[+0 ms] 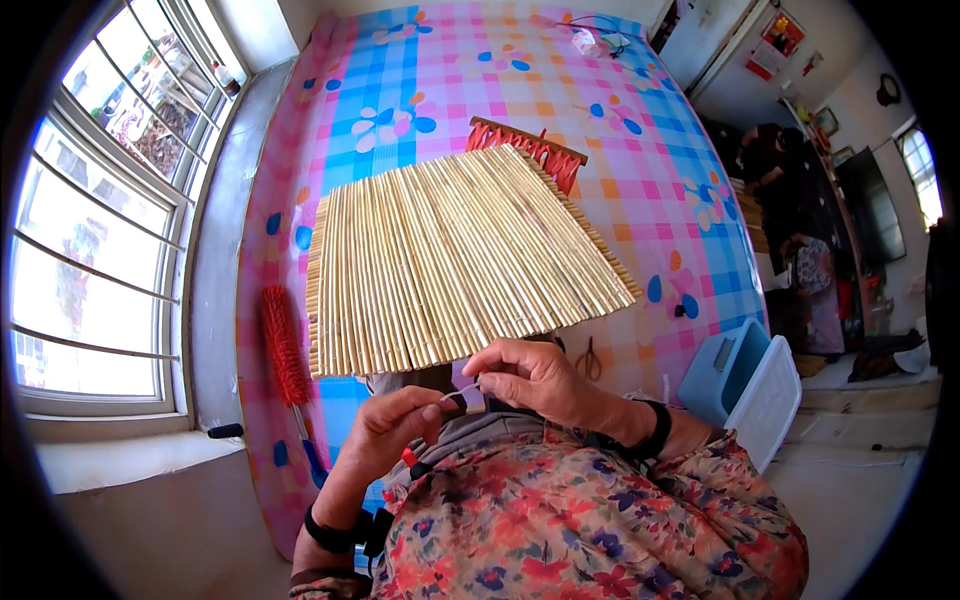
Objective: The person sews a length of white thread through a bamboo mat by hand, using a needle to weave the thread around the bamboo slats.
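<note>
Fingers point(424, 398) of the left hand point(396, 428) and right hand point(527, 378) pinch a thin pale cord point(458, 393) between them; a slack pinch could let it slip. Just beyond both hands spreads the stick mat point(455, 255), its near edge above the knees point(420, 379), where a leg shift might slide it. Well right of the right hand, a blue tub point(712, 372) stands beside a white lid point(766, 402); its contents are hard to make out.

Sheet point(645, 235): was checked pink, blue and orange, with printed flowers.
Brush point(281, 340): lay along the left edge, red bristles beyond its blue handle.
Bar point(530, 138): lay past the middle, red strands around it.
Scissors point(590, 363): lay right of centre.
Plastic point(587, 42): lay near the far edge.
</note>
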Action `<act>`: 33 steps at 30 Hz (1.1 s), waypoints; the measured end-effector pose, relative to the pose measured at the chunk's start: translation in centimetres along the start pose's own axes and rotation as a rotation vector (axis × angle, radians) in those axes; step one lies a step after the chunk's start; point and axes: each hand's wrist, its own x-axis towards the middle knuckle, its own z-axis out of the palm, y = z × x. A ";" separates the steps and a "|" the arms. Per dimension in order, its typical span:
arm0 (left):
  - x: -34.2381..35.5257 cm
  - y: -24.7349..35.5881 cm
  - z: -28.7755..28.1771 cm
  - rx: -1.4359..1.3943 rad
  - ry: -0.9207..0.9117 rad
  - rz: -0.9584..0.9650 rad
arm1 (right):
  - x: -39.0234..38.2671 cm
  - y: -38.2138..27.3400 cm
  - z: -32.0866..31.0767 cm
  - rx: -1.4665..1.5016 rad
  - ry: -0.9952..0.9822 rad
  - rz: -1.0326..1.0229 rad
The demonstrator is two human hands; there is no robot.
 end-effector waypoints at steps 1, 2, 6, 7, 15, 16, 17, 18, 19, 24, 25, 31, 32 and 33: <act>0.1 -0.3 -0.1 0.038 0.035 0.015 | -0.1 -0.1 -0.1 0.049 0.010 0.018; 0.2 -0.6 -0.2 0.076 0.069 0.030 | -0.1 -0.2 -0.2 0.098 0.022 0.036; 0.2 -1.9 -1.8 0.401 0.412 0.150 | 0.1 -0.8 -1.7 -0.707 0.203 -0.229; -0.3 -2.5 -2.6 0.245 0.447 0.103 | 0.5 0.3 -2.7 -0.712 0.276 -0.272; -0.9 -5.5 -4.7 -0.392 0.643 -0.038 | -0.3 2.6 -5.6 -1.066 0.328 -0.136; -0.9 -5.1 -4.7 -0.490 0.703 -0.043 | -0.2 2.8 -5.6 -1.132 0.319 -0.164; -0.7 -6.6 -6.3 -0.572 0.670 -0.039 | 0.0 3.2 -5.7 -1.197 0.310 -0.192; -0.1 -6.0 -6.7 -0.524 0.653 0.042 | 0.1 3.4 -5.9 -1.272 0.311 -0.220; 0.5 -5.7 -7.5 -0.553 0.612 0.028 | 0.1 3.7 -6.2 -1.269 0.300 -0.220; 2.7 -6.9 -9.8 -0.647 0.507 -0.068 | 0.1 4.4 -6.8 -1.251 0.301 -0.238; 2.5 -7.2 -9.9 -0.605 0.506 -0.016 | 0.1 4.5 -6.8 -1.267 0.308 -0.238; 2.2 -4.6 -5.1 -0.513 0.389 0.047 | -1.8 4.8 -9.6 -1.391 0.308 -0.248; 2.0 -5.4 -4.6 -0.530 0.339 0.018 | -2.6 4.7 -10.3 -1.420 0.280 -0.227; 1.8 -6.0 -3.5 -0.565 0.282 -0.037 | -3.7 5.0 -10.9 -1.389 0.275 -0.201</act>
